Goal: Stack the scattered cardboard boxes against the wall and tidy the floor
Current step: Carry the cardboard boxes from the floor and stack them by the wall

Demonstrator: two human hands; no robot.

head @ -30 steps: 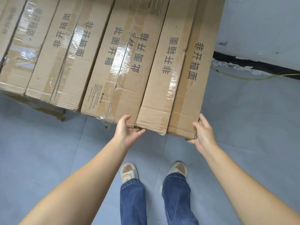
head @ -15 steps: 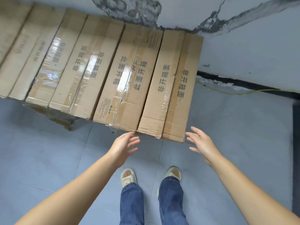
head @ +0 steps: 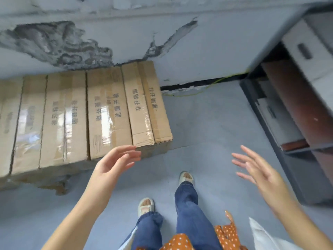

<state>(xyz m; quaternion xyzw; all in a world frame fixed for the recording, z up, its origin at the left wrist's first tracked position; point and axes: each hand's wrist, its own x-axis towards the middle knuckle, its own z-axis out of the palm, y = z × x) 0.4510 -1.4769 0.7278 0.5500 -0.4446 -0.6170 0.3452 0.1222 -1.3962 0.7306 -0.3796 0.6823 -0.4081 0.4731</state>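
Now I see both hands free, fingers spread and holding nothing. Just past my left hand lies the boxes' near edge; the row runs leftward, its far ends against the wall. Bare floor opens between my hands and ahead of my right hand. Beyond that hand's outer side stands a dark shelf, a white box on it.

Both empty hands, left and right, spread before wall-side cardboard boxes.
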